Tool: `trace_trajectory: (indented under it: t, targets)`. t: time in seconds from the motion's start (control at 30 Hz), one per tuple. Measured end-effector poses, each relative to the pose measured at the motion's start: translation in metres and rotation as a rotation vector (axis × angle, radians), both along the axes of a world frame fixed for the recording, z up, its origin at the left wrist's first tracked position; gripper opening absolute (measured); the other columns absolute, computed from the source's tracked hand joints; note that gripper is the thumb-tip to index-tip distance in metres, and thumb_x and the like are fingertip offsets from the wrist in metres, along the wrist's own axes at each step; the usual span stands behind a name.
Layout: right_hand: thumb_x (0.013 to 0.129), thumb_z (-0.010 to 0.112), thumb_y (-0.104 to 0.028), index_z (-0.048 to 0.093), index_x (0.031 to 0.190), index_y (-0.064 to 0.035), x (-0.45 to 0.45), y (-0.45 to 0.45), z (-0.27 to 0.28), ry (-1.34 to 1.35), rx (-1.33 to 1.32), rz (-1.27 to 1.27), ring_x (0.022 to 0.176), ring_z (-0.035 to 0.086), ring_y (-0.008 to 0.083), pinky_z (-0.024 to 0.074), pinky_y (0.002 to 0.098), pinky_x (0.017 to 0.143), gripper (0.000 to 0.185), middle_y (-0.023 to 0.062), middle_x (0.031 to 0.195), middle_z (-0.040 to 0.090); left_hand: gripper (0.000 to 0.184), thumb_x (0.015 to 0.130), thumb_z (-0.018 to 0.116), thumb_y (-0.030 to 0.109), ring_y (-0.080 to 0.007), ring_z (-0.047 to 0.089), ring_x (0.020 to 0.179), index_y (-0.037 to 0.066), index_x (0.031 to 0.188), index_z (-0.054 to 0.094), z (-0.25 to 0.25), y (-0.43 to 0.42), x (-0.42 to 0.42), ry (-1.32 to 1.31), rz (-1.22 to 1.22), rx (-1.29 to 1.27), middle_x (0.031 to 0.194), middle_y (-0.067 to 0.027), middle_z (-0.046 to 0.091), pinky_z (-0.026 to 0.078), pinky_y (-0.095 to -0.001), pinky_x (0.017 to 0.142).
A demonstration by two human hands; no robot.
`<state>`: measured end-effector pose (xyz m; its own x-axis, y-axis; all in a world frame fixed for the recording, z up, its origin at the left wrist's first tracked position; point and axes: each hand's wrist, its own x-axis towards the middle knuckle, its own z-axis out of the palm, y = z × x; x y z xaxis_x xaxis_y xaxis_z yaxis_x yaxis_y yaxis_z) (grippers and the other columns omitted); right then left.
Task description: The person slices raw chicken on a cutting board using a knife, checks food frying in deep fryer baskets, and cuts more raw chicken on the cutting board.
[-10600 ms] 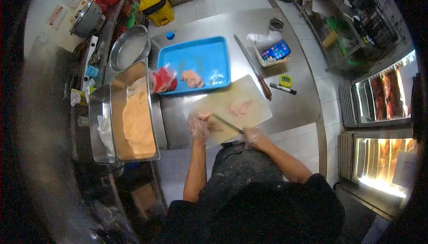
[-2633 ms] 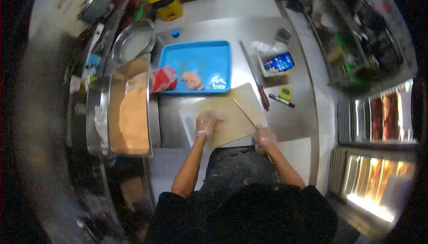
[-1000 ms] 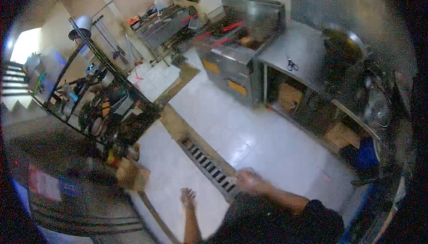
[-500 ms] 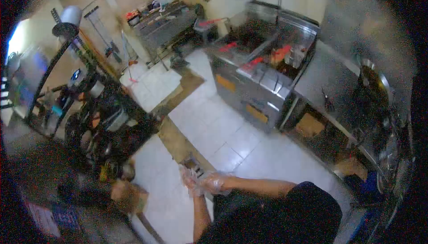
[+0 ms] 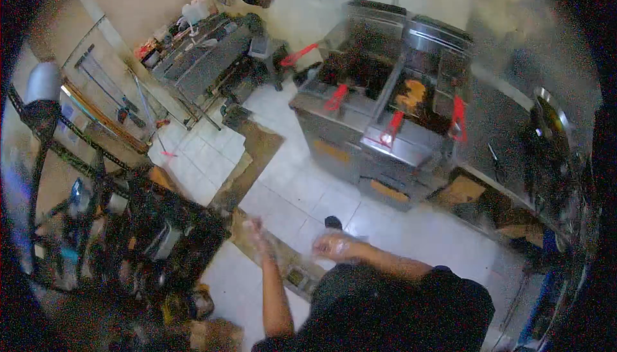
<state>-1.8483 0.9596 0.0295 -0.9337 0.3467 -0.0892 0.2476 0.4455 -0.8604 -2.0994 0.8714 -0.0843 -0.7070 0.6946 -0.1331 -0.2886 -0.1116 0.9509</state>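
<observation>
My left hand (image 5: 258, 235) is raised over the floor near the brown strip, smeared by motion, its fingers hard to make out. To its right, apart from it, my right hand (image 5: 334, 247) is held in front of my dark shirt with its fingers curled in. A thin clear plastic glove seems to cover each hand. Whether anything lies inside the right fingers is hidden. Below the right hand, the dark tip of a shoe (image 5: 333, 222) shows on the white tiles.
Ahead stands a steel fryer (image 5: 385, 135) with red-handled baskets and golden food (image 5: 412, 93) in one bay. A steel counter (image 5: 485, 130) runs along the right. A cluttered dark rack (image 5: 173, 217) is on the left. A brown strip (image 5: 254, 159) crosses the tiled floor. A sink (image 5: 205, 63) is at the back.
My hands were together and have moved apart, the right one to the right and the left one to the left. The view has shifted, bringing the fryer closer.
</observation>
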Motion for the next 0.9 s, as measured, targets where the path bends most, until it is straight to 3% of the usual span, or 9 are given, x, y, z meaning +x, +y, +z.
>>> trace_trajectory:
  t: [0.1, 0.2, 0.27, 0.33, 0.63, 0.7, 0.77, 0.83, 0.9]
  targets:
    - [0.086, 0.054, -0.032, 0.063, 0.092, -0.0074, -0.019, 0.101, -0.043, -0.019, -0.253, -0.394, 0.086, 0.059, 0.0267, 0.0472, 0.0382, 0.078, 0.027, 0.0117, 0.091, 0.063, 0.053, 0.095, 0.04, 0.024, -0.0247, 0.035, 0.126, -0.001, 0.139, 0.024, -0.03, 0.008, -0.069, -0.038, 0.064, -0.091, 0.142, -0.0145, 0.03, 0.036, -0.036, 0.101]
    - [0.09, 0.047, -0.043, 0.061, 0.106, -0.0067, -0.034, 0.222, -0.107, -0.155, 0.285, -0.624, 0.096, 0.059, 0.0293, 0.0435, 0.0397, 0.088, 0.043, 0.0157, 0.103, 0.063, 0.051, 0.096, 0.04, 0.021, -0.0241, 0.035, 0.125, -0.002, 0.139, 0.023, -0.076, -0.017, -0.113, -0.155, 0.142, -0.203, 0.142, -0.0151, 0.03, 0.038, -0.0344, 0.1]
    - [0.091, 0.043, -0.043, 0.061, 0.106, -0.0045, -0.045, 0.309, -0.151, 0.464, 0.209, -0.865, 0.098, 0.058, 0.0326, 0.0418, 0.0406, 0.09, 0.045, 0.0179, 0.103, 0.062, 0.045, 0.095, 0.041, 0.017, -0.0211, 0.049, 0.108, 0.0, 0.136, 0.033, -0.14, -0.051, -0.128, 0.416, 0.14, -0.538, 0.134, -0.0139, 0.04, 0.044, -0.0309, 0.091]
    - [0.092, 0.04, -0.044, 0.063, 0.097, -0.0026, -0.073, 0.376, -0.167, -0.024, 1.014, -1.157, 0.09, 0.059, 0.0356, 0.0436, 0.0424, 0.086, 0.048, 0.019, 0.094, 0.063, 0.046, 0.095, 0.041, 0.02, -0.022, 0.049, 0.108, 0.001, 0.136, 0.034, -0.132, -0.046, -0.141, 0.052, 0.235, -0.555, 0.134, -0.0142, 0.041, 0.044, -0.0321, 0.09]
    - [0.084, 0.057, -0.035, 0.059, 0.094, -0.006, -0.084, 0.516, -0.118, -0.162, 0.309, -1.193, 0.062, 0.058, 0.0319, 0.0457, 0.044, 0.057, 0.03, 0.0202, 0.071, 0.058, 0.049, 0.093, 0.041, 0.031, -0.0257, 0.049, 0.108, 0.006, 0.134, 0.038, -0.148, 0.085, -0.249, -0.211, 0.211, -0.582, 0.13, -0.0156, 0.043, 0.044, -0.0372, 0.089]
    - [0.086, 0.056, -0.032, 0.057, 0.074, -0.0023, -0.093, 0.533, -0.116, 0.442, -0.869, -1.328, 0.054, 0.057, 0.025, 0.0471, 0.0384, 0.052, 0.032, 0.0131, 0.067, 0.059, 0.049, 0.092, 0.041, 0.034, -0.0266, 0.049, 0.108, 0.007, 0.134, 0.038, -0.156, 0.121, -0.275, -0.205, 0.115, -0.598, 0.129, -0.0159, 0.044, 0.044, -0.0383, 0.089]
    - [0.086, 0.055, -0.028, 0.058, 0.075, -0.0055, -0.105, 0.531, -0.12, 0.427, -0.496, -1.393, 0.053, 0.055, 0.0214, 0.044, 0.0348, 0.048, 0.025, 0.0093, 0.067, 0.059, 0.05, 0.092, 0.041, 0.037, -0.0274, 0.049, 0.108, 0.008, 0.133, 0.039, -0.157, 0.16, -0.31, -0.186, 0.027, -0.596, 0.128, -0.0162, 0.045, 0.044, -0.0394, 0.089]
    - [0.088, 0.052, -0.019, 0.058, 0.08, -0.0115, -0.12, 0.521, -0.076, -0.434, 0.728, -1.145, 0.05, 0.05, 0.0166, 0.0388, 0.0307, 0.044, 0.012, 0.0036, 0.068, 0.058, 0.051, 0.091, 0.04, 0.039, -0.0283, 0.049, 0.108, 0.01, 0.133, 0.04, -0.152, 0.209, -0.353, -0.153, -0.041, -0.583, 0.127, -0.0165, 0.045, 0.044, -0.0406, 0.089]
    - [0.086, 0.054, -0.021, 0.055, 0.077, -0.011, -0.122, 0.516, -0.072, 0.233, -0.183, -1.41, 0.051, 0.049, 0.0151, 0.0398, 0.0291, 0.046, 0.014, 0.0027, 0.066, 0.055, 0.052, 0.091, 0.04, 0.042, -0.0291, 0.049, 0.108, 0.011, 0.132, 0.041, -0.145, 0.26, -0.402, -0.11, -0.093, -0.533, 0.127, -0.0168, 0.046, 0.044, -0.0417, 0.088]
